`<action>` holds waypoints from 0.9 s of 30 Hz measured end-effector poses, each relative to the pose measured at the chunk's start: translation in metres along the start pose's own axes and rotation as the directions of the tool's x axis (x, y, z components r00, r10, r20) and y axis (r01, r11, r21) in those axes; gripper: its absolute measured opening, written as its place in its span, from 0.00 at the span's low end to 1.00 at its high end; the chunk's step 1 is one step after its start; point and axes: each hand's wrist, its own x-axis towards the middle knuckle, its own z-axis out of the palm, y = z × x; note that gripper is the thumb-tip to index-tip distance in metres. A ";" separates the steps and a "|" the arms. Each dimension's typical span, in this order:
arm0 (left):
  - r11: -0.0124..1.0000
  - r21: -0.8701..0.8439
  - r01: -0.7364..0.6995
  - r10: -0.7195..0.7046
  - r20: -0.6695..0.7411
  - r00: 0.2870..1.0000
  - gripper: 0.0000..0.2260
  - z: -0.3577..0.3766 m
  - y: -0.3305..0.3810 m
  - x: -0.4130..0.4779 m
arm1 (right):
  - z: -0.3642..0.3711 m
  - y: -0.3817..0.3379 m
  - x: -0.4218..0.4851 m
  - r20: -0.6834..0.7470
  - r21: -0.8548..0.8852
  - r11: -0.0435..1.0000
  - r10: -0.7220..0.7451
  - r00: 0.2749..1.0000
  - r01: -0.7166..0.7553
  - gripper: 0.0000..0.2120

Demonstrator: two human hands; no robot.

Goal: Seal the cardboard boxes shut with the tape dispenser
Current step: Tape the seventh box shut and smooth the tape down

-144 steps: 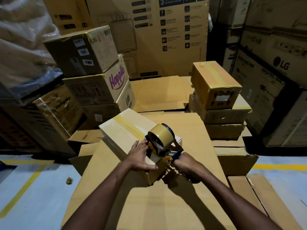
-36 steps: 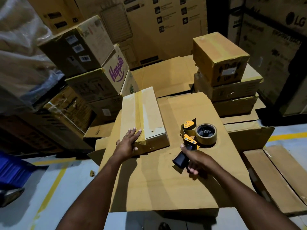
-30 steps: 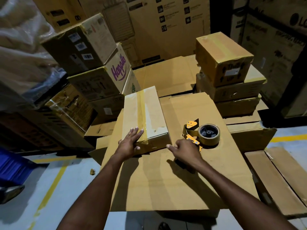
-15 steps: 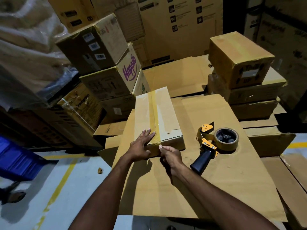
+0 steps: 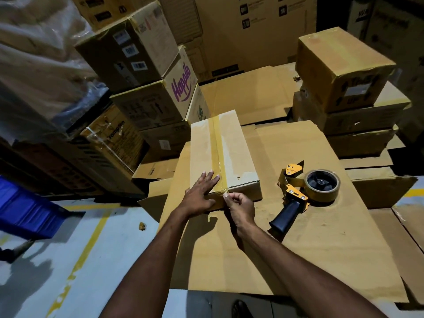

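Head: right hand (image 5: 241,206) hides near end of tape (image 5: 218,145).

The left arm (image 5: 151,255) enters from 7 o'clock, the right arm (image 5: 298,269) from 5. The left hand (image 5: 200,195) lies flat, fingers straight, spread toward 1 o'clock; the right hand (image 5: 242,206), at its 3 o'clock, is curled, thumb tip meeting forefinger.

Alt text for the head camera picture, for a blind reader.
The left hand lies flat on a taped cardboard box; the right hand pinches the tape at its near edge. The tape dispenser lies unheld alongside.
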 end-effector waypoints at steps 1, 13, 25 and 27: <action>1.000 -0.010 -0.002 0.002 0.000 1.000 0.38 0.000 -0.001 0.000 | -0.002 0.000 -0.001 0.020 -0.031 0.999 -0.029 0.999 0.029 0.07; 0.991 -0.128 0.022 -0.023 -0.002 1.000 0.28 -0.002 0.005 -0.003 | -0.005 -0.009 0.001 0.172 -0.108 0.994 0.000 0.985 0.019 0.11; 0.998 -0.050 0.033 -0.040 -0.147 0.988 0.30 0.011 0.005 0.002 | -0.018 -0.021 -0.001 0.124 -0.093 0.995 -0.010 0.992 0.021 0.08; 0.999 -0.025 0.031 -0.035 -0.151 0.988 0.28 0.012 0.006 0.002 | -0.020 -0.027 -0.003 0.110 -0.058 0.998 0.001 0.994 0.005 0.07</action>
